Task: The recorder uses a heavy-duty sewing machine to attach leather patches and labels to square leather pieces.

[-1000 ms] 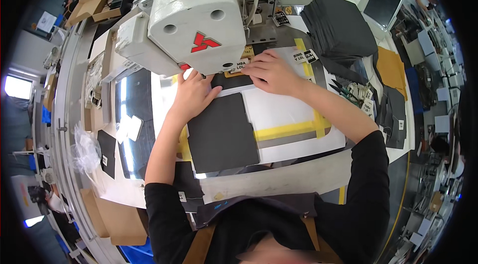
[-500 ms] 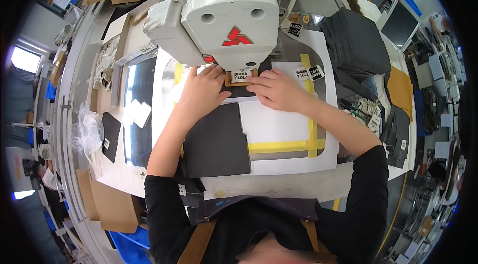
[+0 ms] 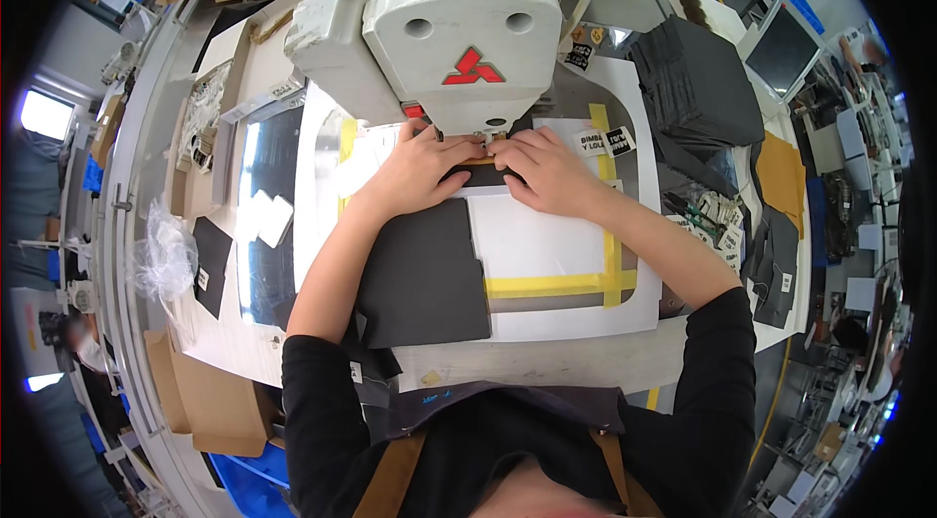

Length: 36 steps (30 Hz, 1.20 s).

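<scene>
We see the counter (image 3: 527, 362) brightly and fairly evenly lit, its middle clear. At left, a bright pane (image 3: 47, 115) burns out to white, and glare streaks the glossy panel (image 3: 278, 152). Toward the rim, straight edges bend, small details blur for us, and black swallows the corners.

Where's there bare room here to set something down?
The white sheet between the dark panel and yellow tape, and the pale table edge before the apron. It's crowded under the machine head, around the left hand and right hand, and beside the dark stack.
</scene>
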### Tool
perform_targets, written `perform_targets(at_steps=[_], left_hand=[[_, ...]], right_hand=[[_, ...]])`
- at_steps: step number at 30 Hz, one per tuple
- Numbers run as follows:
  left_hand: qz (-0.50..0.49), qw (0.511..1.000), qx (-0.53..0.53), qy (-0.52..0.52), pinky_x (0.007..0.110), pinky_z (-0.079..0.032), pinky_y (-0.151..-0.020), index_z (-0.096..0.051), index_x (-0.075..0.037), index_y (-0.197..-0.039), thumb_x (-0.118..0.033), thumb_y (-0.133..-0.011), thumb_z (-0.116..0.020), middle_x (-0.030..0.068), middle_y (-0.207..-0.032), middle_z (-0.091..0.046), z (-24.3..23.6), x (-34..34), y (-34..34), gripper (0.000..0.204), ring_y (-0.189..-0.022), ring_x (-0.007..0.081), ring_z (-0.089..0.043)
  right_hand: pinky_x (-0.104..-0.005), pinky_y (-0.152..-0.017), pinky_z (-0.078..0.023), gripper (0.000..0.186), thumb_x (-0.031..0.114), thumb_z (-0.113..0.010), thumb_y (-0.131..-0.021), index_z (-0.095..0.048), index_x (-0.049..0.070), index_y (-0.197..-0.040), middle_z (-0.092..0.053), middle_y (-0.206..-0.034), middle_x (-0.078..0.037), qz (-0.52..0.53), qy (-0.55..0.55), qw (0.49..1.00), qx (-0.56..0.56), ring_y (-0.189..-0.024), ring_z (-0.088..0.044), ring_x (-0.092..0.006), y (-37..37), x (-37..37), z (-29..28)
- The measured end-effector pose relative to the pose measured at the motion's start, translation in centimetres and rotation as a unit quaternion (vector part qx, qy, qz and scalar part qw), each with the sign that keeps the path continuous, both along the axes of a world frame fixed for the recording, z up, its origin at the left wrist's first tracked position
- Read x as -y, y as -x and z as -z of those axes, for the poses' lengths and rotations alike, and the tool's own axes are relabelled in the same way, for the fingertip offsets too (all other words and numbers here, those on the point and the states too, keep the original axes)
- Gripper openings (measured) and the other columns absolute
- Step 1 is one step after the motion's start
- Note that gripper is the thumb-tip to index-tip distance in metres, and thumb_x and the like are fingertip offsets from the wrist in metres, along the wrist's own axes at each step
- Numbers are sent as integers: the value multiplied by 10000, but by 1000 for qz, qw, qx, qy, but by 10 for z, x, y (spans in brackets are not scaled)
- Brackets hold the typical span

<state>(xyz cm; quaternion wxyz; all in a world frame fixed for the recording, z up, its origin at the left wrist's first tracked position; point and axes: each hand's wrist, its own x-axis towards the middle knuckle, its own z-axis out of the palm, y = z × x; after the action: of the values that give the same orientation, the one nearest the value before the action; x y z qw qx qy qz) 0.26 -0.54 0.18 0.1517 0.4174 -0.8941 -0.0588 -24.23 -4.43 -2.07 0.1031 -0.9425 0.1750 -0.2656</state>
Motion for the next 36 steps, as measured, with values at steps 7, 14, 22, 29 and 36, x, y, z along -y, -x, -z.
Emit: perform_targets(at_steps=[7,14,22,29,36], left_hand=[[3,998,-56,-6,415,-314,-993,-642,-159,-1131,-126,-834,-614,-10,-1192,-650,12,1,-1,300,-1097,230,-543],[-41,994,-57,89,375,-352,-844,-691,-170,-971,-186,-807,-711,-96,-1055,-676,17,-2,-7,166,-956,155,-550],[-24,997,-61,39,379,-339,-844,-707,-194,-1033,-148,-834,-669,-94,-1142,-674,12,2,-5,208,-969,169,-538],[-2,997,-67,29,394,-320,-918,-675,-191,-1113,-100,-851,-598,-53,-1178,-670,16,4,-4,288,-1029,206,-532],[-23,997,-44,52,414,-331,-929,-671,-200,-1094,-196,-875,-640,-81,-1149,-666,21,1,-3,222,-1018,184,-537]], right_hand=[[-396,-913,-396,235,96,-635,-817,-540,86,-1032,-632,-1110,-42,9,-13,1000,-18,-1036,-545,-236,0,2,1],[-380,-875,-400,215,93,-638,-810,-558,87,-1010,-638,-1146,-31,21,30,999,-27,-999,-549,-229,-2,-1,1],[-392,-883,-402,243,67,-658,-782,-541,82,-995,-636,-1193,-2,15,11,1000,-10,-999,-557,-240,-2,2,2],[-380,-834,-406,232,73,-651,-782,-552,81,-992,-642,-1181,-3,25,38,998,-32,-968,-558,-225,-3,1,1],[-355,-805,-401,198,95,-648,-796,-569,84,-978,-662,-1113,-27,28,58,997,-33,-931,-557,-210,-3,1,-1]])
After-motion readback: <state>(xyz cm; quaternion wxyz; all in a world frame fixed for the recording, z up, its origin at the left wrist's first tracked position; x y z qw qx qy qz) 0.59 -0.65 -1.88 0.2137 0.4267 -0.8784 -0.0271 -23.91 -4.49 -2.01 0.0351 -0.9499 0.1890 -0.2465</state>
